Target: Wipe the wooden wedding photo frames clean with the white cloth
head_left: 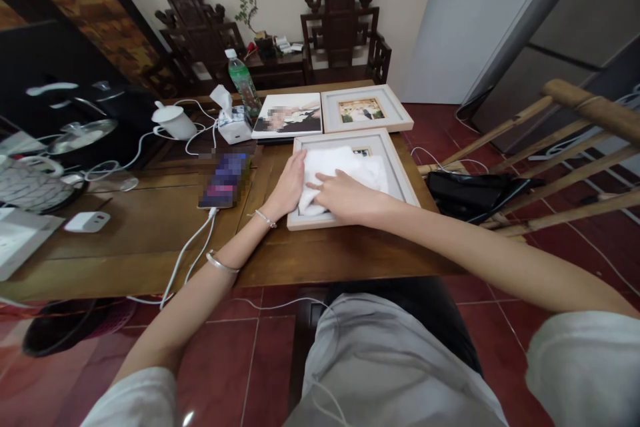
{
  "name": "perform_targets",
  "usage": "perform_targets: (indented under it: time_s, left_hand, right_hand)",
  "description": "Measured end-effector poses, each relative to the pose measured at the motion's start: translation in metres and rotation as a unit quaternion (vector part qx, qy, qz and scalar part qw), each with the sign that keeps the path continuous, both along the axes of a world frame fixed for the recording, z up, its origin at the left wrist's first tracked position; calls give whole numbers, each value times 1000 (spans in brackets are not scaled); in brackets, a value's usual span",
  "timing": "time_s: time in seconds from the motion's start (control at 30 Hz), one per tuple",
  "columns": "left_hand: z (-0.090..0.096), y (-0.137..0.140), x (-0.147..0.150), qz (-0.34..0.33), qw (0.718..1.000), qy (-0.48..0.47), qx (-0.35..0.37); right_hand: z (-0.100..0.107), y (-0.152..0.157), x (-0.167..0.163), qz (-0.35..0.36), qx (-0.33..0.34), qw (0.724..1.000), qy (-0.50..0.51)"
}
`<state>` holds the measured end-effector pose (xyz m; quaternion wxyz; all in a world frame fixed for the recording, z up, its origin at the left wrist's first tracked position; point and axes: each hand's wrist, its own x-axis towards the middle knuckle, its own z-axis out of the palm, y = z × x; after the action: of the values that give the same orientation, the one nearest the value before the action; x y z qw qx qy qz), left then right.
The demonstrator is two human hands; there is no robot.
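Note:
A pale wooden picture frame (407, 180) lies flat near the table's front edge, with a white cloth (367, 170) bunched over most of its face. My right hand (340, 197) presses on the cloth near the frame's lower left, fingers pointing left and partly sunk into its folds. Against the frame's left side, my left hand (291, 181) grips the edge, its fingertips by the upper left corner and touching the cloth's border. A small part of the picture inside shows above the cloth; the rest is covered.
Behind lie another framed photo (363, 111) and a photo panel (289, 115). A bottle (243, 82), tissue box (234, 125), lidded white cup (175, 121) and cabled phone (225, 180) stand or lie leftward. A bamboo chair (565, 153) is at right.

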<state>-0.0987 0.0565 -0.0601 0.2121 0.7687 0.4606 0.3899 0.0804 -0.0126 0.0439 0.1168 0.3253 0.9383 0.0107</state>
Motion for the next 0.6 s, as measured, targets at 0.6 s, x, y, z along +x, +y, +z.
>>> perform_targets:
  time_s: [0.6]
  left_hand:
    - [-12,11,-4,-15,999,49,14]
  right_hand:
    - [-5,-26,-22,-32,-39,996,73]
